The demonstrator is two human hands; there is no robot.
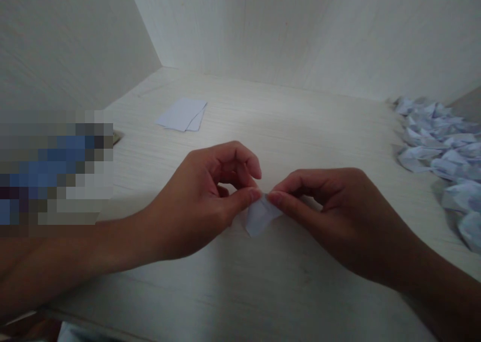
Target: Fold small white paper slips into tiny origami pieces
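Observation:
Between my two hands is a small folded piece of white paper (259,218), held just over the tabletop. My left hand (214,197) pinches its upper left edge with thumb and forefinger, the other fingers curled. On the upper right edge, the thumb and forefinger of my right hand (323,202) press together. A lower corner of the paper hangs free, pointing down. The fingertips cover its top, so the exact fold there is hidden.
Flat white paper sheets (182,114) overlap at the back left of the pale wooden table (285,131). Several folded white paper pieces (443,136) are heaped along the right side. Pale panels (285,36) enclose the back and left. A blurred-out patch (56,172) covers the far left.

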